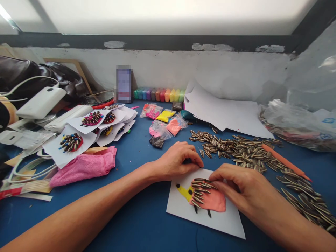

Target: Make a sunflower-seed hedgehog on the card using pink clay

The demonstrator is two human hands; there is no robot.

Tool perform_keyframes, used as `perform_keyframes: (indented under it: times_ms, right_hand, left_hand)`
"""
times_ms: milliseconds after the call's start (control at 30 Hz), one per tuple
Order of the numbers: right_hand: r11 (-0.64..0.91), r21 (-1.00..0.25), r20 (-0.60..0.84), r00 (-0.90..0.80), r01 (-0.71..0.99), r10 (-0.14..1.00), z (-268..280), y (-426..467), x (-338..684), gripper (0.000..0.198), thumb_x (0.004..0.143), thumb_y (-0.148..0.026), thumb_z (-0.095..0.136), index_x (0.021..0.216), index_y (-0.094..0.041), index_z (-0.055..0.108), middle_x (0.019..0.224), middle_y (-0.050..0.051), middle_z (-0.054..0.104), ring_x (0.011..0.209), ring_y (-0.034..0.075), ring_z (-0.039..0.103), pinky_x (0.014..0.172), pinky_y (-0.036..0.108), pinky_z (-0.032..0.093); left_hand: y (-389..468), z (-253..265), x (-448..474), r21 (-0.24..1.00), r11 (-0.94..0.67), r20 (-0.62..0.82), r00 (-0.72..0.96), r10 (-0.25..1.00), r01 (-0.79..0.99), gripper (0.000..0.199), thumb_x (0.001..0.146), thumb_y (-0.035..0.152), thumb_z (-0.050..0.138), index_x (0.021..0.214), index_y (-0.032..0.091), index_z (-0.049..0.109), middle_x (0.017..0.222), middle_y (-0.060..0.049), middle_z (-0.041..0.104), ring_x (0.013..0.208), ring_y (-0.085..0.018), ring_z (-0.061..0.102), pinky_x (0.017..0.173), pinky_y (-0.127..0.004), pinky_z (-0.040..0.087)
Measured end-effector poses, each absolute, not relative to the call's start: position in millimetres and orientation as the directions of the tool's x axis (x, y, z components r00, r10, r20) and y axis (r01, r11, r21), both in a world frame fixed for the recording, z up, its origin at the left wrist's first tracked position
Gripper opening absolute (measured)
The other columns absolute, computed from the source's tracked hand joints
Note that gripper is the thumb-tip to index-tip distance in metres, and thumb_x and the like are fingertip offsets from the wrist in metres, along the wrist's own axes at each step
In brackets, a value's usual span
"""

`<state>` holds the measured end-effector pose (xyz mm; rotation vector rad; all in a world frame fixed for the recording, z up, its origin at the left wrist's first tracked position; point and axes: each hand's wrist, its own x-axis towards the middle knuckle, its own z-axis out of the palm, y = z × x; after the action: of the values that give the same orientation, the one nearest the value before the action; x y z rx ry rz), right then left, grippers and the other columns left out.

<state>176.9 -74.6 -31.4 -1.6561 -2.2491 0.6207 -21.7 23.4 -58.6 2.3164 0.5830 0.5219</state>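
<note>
A white paper card (178,204) lies on the blue table, bearing a clay hedgehog with a salmon-pink body (214,201) and a yellow snout (184,191). Rows of striped sunflower seeds (198,194) cover the left and top of the body. Curled at the card's upper edge, my left hand (181,159) has thumb and fingertips together, pressing the paper there. My right hand (240,185) is over the card's right side, thumb and forefinger pinched at the body's top edge on a sunflower seed, mostly hidden by the fingertips.
Loose seeds (244,150) spread behind and right of my right hand, beside an orange clay stick (286,162). Clay packets (165,115) and paper sheets (223,108) lie farther back. Finished cards (89,131), a pink cloth (86,162) and chargers (42,101) crowd the left.
</note>
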Motion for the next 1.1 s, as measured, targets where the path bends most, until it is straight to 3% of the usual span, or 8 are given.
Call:
perform_keyframes:
  times_ms: [633,967,1100]
  right_hand:
    - [0.261,-0.371,-0.094,-0.316,0.891,0.944,-30.1,-74.2,175.0,0.023,0.093,-0.027,0.049,0.081,-0.029,0.068,0.076,-0.001,0.064,0.068,0.016,0.061,0.061,0.028,0.046]
    - [0.305,-0.347,-0.048,-0.342,0.887,0.939,-32.6,-73.9,171.7,0.027,0.094,-0.026,0.046,0.077,-0.027,0.067,0.074,0.000,0.062,0.065,0.014,0.059,0.057,0.027,0.044]
    - [0.310,-0.331,-0.078,-0.354,0.891,0.932,-30.0,-74.2,172.9,0.027,0.094,-0.028,0.045,0.085,-0.031,0.071,0.076,0.000,0.063,0.066,0.016,0.062,0.058,0.029,0.047]
  left_hand:
    - [22.9,-58.8,-21.8,0.698,-0.669,0.209,0.822,0.529,0.253,0.012,0.084,0.010,0.065,0.085,0.020,0.074,0.081,0.001,0.064,0.079,-0.011,0.055,0.083,-0.027,0.039]
    - [22.5,-57.7,-21.8,0.697,-0.667,0.201,0.821,0.534,0.264,0.013,0.084,0.010,0.065,0.084,0.020,0.074,0.081,0.001,0.064,0.079,-0.012,0.054,0.082,-0.027,0.040]
    - [22.6,-58.7,-21.7,0.696,-0.670,0.209,0.820,0.533,0.258,0.013,0.083,0.009,0.066,0.084,0.019,0.074,0.081,0.001,0.064,0.079,-0.012,0.054,0.082,-0.027,0.039]
